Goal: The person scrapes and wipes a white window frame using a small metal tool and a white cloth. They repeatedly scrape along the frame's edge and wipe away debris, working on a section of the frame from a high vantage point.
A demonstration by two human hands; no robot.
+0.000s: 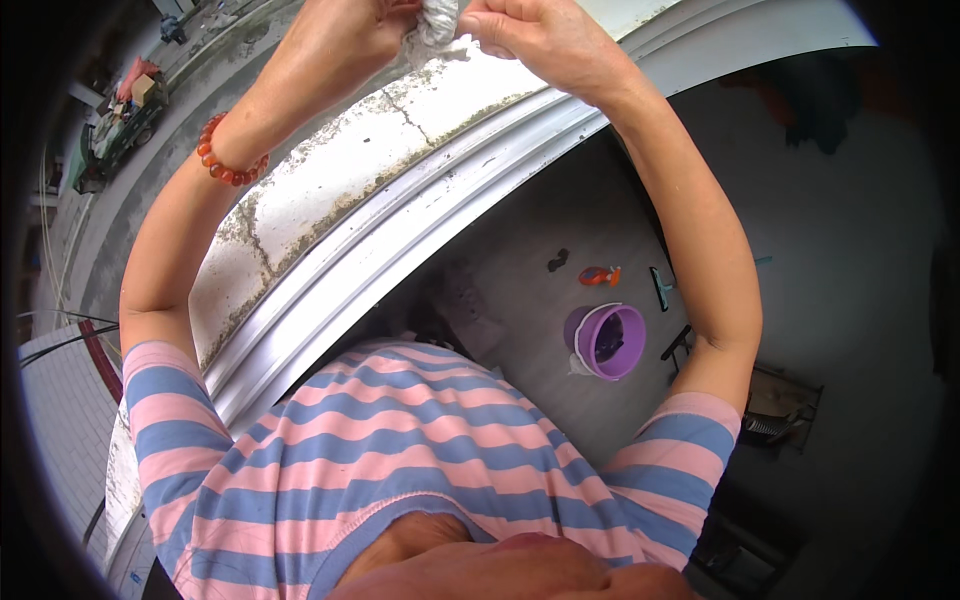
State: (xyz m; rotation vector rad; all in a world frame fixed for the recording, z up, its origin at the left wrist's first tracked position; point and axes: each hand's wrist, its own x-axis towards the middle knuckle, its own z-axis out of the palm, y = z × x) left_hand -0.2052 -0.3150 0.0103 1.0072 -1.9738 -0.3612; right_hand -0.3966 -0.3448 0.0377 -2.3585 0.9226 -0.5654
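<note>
A bunched, twisted white-grey cloth (438, 22) is at the upper edge, between my two hands, above the outer sill. My left hand (350, 25) is closed on the cloth's left side, its fingers partly cut off by the picture's top. On the other side my right hand (545, 38) pinches the cloth with thumb and fingers curled. Below them runs the cracked white outer sill (330, 185), with dirt along its edge. Beside it is the white window frame (420, 205) with its tracks. A red bead bracelet (236, 176) circles my left wrist.
On the grey floor inside stand a purple bucket (625, 350) with dark contents, an orange spray bottle (598, 276) and a squeegee (660, 288). Outside, far below, a loaded cart (118, 125) stands by the road. Cables (65, 335) cross at the left.
</note>
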